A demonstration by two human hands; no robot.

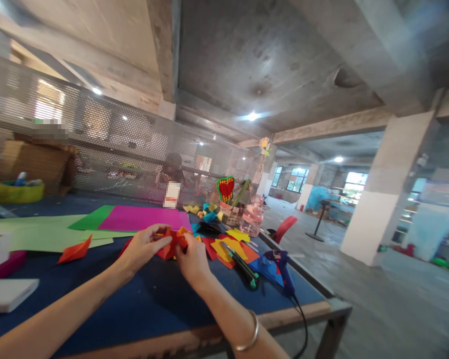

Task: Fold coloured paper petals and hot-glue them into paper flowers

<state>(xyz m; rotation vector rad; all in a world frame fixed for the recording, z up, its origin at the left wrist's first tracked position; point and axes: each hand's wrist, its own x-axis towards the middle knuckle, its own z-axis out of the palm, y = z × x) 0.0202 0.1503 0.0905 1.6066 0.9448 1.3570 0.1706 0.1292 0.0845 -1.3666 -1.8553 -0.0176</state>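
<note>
Both my hands meet over the blue table [153,299] on a folded red and orange paper piece [172,244]. My left hand [142,248] pinches its left side with thumb and fingers closed. My right hand [192,258] is curled around its right side, a silver bangle [249,339] on that wrist. Right of the hands lie loose red, yellow and orange paper pieces [234,247].
Large magenta [142,218] and green paper sheets [52,234] lie behind my hands, with an orange folded piece [75,251]. A cutter [243,267], a blue glue gun [282,267] with cord, a pink jar [252,219] and a white box [7,294] sit around. A person sits behind the mesh screen.
</note>
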